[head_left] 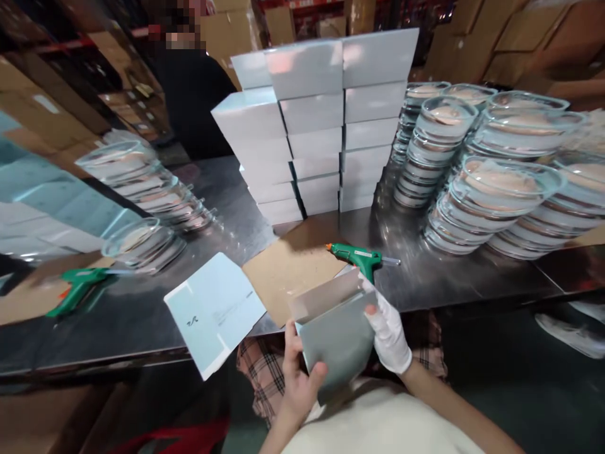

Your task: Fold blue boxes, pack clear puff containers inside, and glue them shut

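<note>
Close to my body, both hands hold a white cardboard box (338,343) with an upright flap along its far side. My left hand (300,378), bare, grips its left side with the thumb on the near face. A white glove with exposed fingertips covers my right hand (390,331), which is closed on the box's right edge. Just beyond lies a green glue gun (357,254) with a clear glue stick in its back. A brown cardboard sheet (283,268) is beneath and beside it. To the left, a flat white printed sheet (215,312) reaches over the table's front edge.
White boxes (312,126) are stacked high at the table's (227,189) back. Clear round containers (501,183) stand in stacks on the right, more containers (146,183) on the left. Another green glue gun (78,290) lies far left. A person in black (193,101) stands behind.
</note>
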